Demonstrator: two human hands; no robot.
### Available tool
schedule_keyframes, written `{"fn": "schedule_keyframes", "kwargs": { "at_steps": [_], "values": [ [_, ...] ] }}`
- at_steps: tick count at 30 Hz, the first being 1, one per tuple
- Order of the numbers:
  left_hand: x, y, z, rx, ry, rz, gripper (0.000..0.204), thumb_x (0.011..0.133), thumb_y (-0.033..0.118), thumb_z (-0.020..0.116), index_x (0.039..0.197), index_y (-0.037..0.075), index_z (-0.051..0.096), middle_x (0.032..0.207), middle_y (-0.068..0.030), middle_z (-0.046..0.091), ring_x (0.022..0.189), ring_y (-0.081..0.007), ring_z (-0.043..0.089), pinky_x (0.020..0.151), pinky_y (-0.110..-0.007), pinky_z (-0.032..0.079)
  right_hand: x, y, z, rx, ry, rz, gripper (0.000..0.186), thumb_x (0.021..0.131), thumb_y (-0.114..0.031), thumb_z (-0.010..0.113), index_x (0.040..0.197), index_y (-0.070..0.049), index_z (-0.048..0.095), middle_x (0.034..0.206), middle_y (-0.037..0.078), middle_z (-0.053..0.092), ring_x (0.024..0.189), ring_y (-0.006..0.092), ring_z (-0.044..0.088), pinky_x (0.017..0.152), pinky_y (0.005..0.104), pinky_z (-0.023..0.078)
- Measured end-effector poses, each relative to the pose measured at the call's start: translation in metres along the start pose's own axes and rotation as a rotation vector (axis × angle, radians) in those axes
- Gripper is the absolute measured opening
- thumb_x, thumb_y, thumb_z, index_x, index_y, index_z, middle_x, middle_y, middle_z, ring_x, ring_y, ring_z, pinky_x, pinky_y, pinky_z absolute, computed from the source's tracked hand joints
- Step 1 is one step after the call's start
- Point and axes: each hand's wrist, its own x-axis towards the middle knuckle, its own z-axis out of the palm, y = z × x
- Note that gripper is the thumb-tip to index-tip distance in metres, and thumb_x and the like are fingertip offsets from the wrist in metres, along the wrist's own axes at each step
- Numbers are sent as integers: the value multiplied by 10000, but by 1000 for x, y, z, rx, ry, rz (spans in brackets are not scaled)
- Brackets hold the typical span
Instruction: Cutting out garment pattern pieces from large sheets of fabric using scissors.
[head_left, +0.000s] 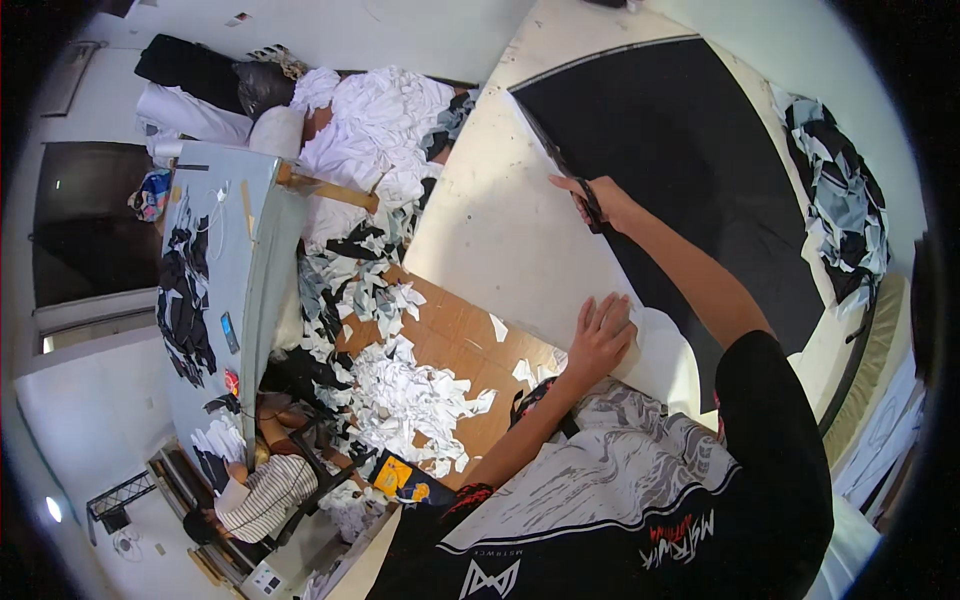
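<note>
A large black fabric piece (700, 180) with curved edges lies on a pale cream worktable (450, 220). My right hand (605, 205) grips black scissors (590, 210) along the fabric's left edge, with their blades pointing up toward the far corner. My left hand (605, 330) lies with fingers spread on the pale surface at the table's near left, beside a white curved piece (665, 350), possibly paper or cloth, that sits along the black fabric's edge.
Another table (260, 180) at the left holds dark scraps and small objects. A person (260, 500) in a striped shirt sits beside it. White fabric (370, 120) is piled at the back; scraps (410, 400) litter the wooden floor; more scraps (835, 190) lie along the right edge.
</note>
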Motion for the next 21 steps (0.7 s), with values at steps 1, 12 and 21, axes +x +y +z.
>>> {"fn": "schedule_keyframes", "kwargs": {
  "at_steps": [1, 12, 21],
  "values": [
    [0, 2, -1, 5, 1, -3, 186, 895, 188, 747, 1075, 149, 720, 1584, -134, 535, 1501, -363, 463, 1242, -640, 307, 1, -1, 2, 7, 25, 35, 612, 792, -609, 909, 619, -170, 520, 566, -5, 519, 482, 141, 543, 501, 293, 464],
    [-7, 33, 3, 9, 3, 55, 149, 919, 177, 737, 1067, 172, 718, 1565, -132, 548, 1494, -361, 467, 1234, -629, 311, 26, 18, -10, -38, 194, -117, 609, 743, -524, 974, 598, -86, 577, 576, 64, 589, 476, 176, 596, 484, 335, 486],
    [-25, 55, 12, 109, -127, 77, 356, 1003, 237, 645, 1305, 51, 659, 1623, -176, 484, 1560, -421, 352, 1286, -636, 189, -121, 122, -17, -225, 215, -163, 667, 778, -628, 904, 625, -17, 683, 571, 57, 637, 500, 168, 646, 549, 320, 524]
  ]
}}
